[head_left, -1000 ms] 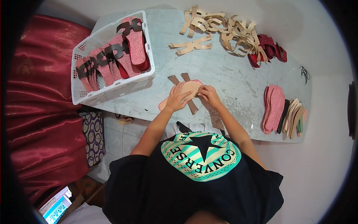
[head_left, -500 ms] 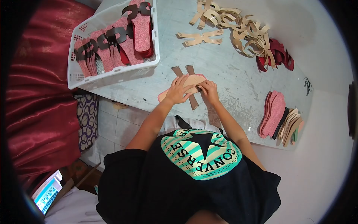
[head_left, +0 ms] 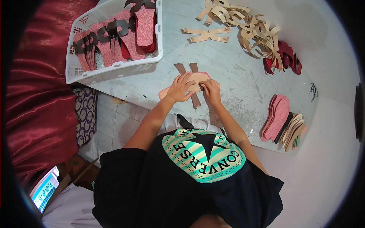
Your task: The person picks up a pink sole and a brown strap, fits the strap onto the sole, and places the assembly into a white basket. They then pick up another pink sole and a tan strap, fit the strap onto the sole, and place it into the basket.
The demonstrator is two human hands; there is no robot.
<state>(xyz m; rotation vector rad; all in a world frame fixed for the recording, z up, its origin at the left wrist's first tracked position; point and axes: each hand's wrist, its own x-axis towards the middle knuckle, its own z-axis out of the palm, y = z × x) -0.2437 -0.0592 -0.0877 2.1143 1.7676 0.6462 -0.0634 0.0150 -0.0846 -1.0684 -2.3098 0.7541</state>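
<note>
A sandal sole [head_left: 197, 77] with a tan face and pink edges lies on the table. A brown strap piece [head_left: 194, 67] passes under it, its arms sticking out on both sides. My left hand [head_left: 179, 89] rests on the sole, fingers stretched out and pressing it down. At the sole's right side, my right hand [head_left: 211, 90] is closed, pinching a strap end folded over the sole's edge. The fingertips partly hide that end.
A white basket [head_left: 114, 68] of pink soles with dark straps stands at the upper left. Beige straps [head_left: 258, 36] and dark red straps [head_left: 289, 57] lie at the upper right. Stacked pink soles [head_left: 276, 116] and tan pieces [head_left: 294, 129] sit at right.
The view has shifted slightly. My left hand stays on the sole, while my right fingers have shifted a little at the folded strap end.
</note>
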